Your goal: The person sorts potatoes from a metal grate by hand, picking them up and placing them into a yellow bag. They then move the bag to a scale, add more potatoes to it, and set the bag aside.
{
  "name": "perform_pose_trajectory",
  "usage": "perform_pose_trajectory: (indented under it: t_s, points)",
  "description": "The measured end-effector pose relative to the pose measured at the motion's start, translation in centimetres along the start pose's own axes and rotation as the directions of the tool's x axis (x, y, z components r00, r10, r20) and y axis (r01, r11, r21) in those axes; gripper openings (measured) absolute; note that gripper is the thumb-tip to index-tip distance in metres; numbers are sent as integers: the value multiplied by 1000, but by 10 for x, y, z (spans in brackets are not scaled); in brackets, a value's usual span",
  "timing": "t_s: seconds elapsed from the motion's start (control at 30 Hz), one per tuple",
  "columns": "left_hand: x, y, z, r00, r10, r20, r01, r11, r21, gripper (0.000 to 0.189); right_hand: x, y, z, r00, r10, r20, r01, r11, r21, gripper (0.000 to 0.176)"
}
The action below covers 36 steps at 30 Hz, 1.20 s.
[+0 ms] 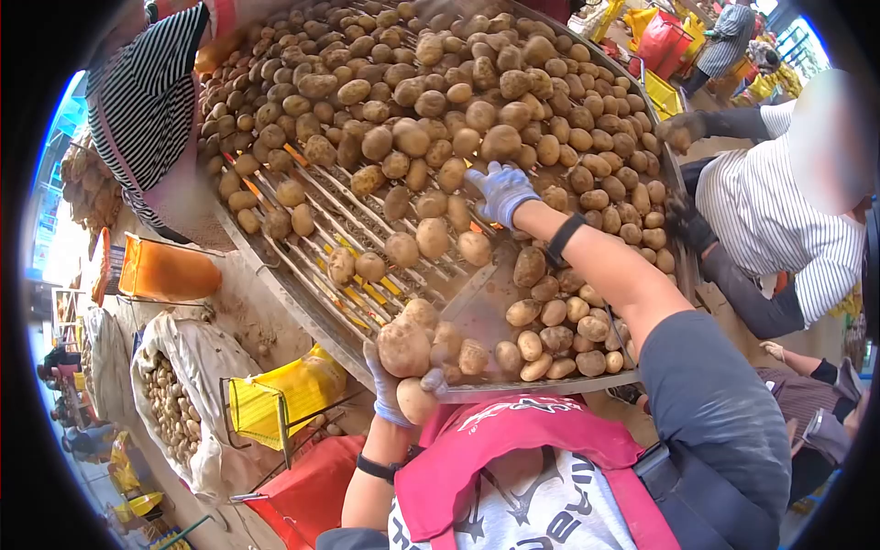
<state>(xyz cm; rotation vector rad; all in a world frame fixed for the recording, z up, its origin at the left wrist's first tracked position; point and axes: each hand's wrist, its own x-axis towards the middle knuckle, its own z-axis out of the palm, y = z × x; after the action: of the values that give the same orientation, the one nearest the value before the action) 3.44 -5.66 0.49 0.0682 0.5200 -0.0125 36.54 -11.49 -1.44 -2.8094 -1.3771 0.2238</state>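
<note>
Many potatoes [412, 137] cover a slatted sorting table [316, 206] in front of me. My left hand [392, 396], in a pale glove, is at the table's near edge with its fingers around a potato [418, 401]. Just above it lies a larger potato [403, 346]. Further in, my right hand [502, 192] reaches over the table in a light blue glove. Its fingers are spread near a potato [452, 174], and I see nothing in its grasp. More potatoes [555, 330] lie in a section on the near right.
To the left stand a yellow bag on a frame [284, 390], an orange bag [170, 269] and a white sack of small potatoes [170, 412]. Below is a red bag [312, 486]. Co-workers in striped tops stand at the right [770, 202] and far left [147, 110].
</note>
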Motion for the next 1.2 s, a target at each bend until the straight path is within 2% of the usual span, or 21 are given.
perform_pose_trajectory:
  t_s: [0.03,0.07,0.17,0.27,0.37,0.4,0.43,0.47,0.5,0.6,0.7,0.73,0.83,0.87,0.9,0.93,0.97,1.0,1.1,1.17,1.2]
  points:
    - [1,4,-6,1000,-27,0,27,996,-84,91,9,-2,-2,998,1,66,1,999,-33,54]
    - [4,4,-9,999,-47,-15,44,985,-166,89,17,3,-8,987,19,162,-28,998,53,62]
    - [14,-2,-6,985,-61,-158,23,972,-235,87,54,19,-14,934,-3,357,-25,997,75,67]
    - [20,-7,-9,987,-40,-153,21,992,-124,87,56,-3,-16,904,-38,426,92,990,-108,67]
    - [17,-12,-4,986,-2,-166,-15,995,-102,87,38,-4,0,975,-133,177,147,987,-63,69]
    - [14,-14,5,976,34,-217,-52,996,-79,86,37,6,24,997,-73,-6,74,993,94,60]
    - [13,-17,10,961,73,-266,-91,994,-58,86,24,15,23,994,-12,108,-63,744,666,58]
    - [12,-15,6,971,74,-227,-100,989,-105,86,14,24,19,972,-36,234,-222,207,953,58]
    - [8,-11,-1,979,78,-188,-108,982,-157,86,4,26,11,935,-132,329,-354,-397,847,58]
    - [1,-10,-5,979,115,-170,-145,973,-181,83,-41,9,-13,871,-351,344,-491,-602,630,63]
    - [-5,-11,0,985,137,-107,-156,966,-204,84,-75,-19,-31,790,-554,261,-613,-713,340,68]
    - [-8,-9,3,985,148,-84,-163,962,-218,85,-80,-26,-32,821,-505,266,-571,-734,367,66]
    - [-5,-8,17,985,167,-54,-172,976,-136,89,-92,-45,-39,849,-423,317,-528,-675,515,63]
    - [-4,-8,32,991,118,-55,-129,958,-256,93,-95,-47,-32,847,-454,277,-525,-632,570,58]
    - [0,-7,35,993,115,5,-110,964,-242,94,-99,-58,-27,951,-283,122,-238,-424,874,58]
    - [3,-6,35,991,112,66,-95,969,-228,95,-104,-74,-28,979,-173,-106,88,-110,990,58]
    - [2,-2,31,986,109,125,-80,973,-215,96,-114,-85,-35,970,-163,-179,207,179,962,61]
    - [0,2,23,987,146,74,-138,985,-106,97,-124,-99,-47,956,-152,-250,292,456,840,66]
    - [-20,14,11,873,213,439,-102,959,-263,101,-135,-129,-35,765,-417,-492,642,562,522,67]
    - [-29,23,-13,904,238,355,-152,955,-255,104,-141,-146,-38,868,-394,-303,475,476,740,74]
    - [-32,25,-20,888,211,408,-107,959,-264,104,-142,-152,-40,895,-389,-216,377,406,832,75]
